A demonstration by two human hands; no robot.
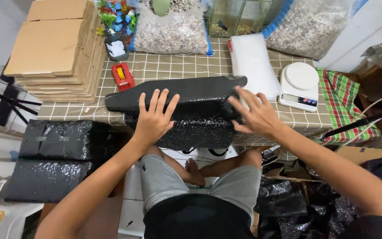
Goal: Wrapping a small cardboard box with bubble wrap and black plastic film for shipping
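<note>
A long parcel wrapped in black bubble wrap [195,102] lies across the near edge of a low table with a checked cloth [173,66]. My left hand [154,117] rests flat on its left-middle part, fingers spread. My right hand [254,114] presses its right end, fingers apart, with a small pale thing under the fingers that I cannot make out. A red tape dispenser [123,75] sits just behind the parcel on the left.
Flat cardboard sheets [56,48] are stacked at back left. Two bags of gravel [171,31] [308,24], a white foam roll [250,59] and a white kitchen scale [300,85] stand behind. Black wrapped parcels [60,157] lie at my left, loose black wrap [288,203] at right.
</note>
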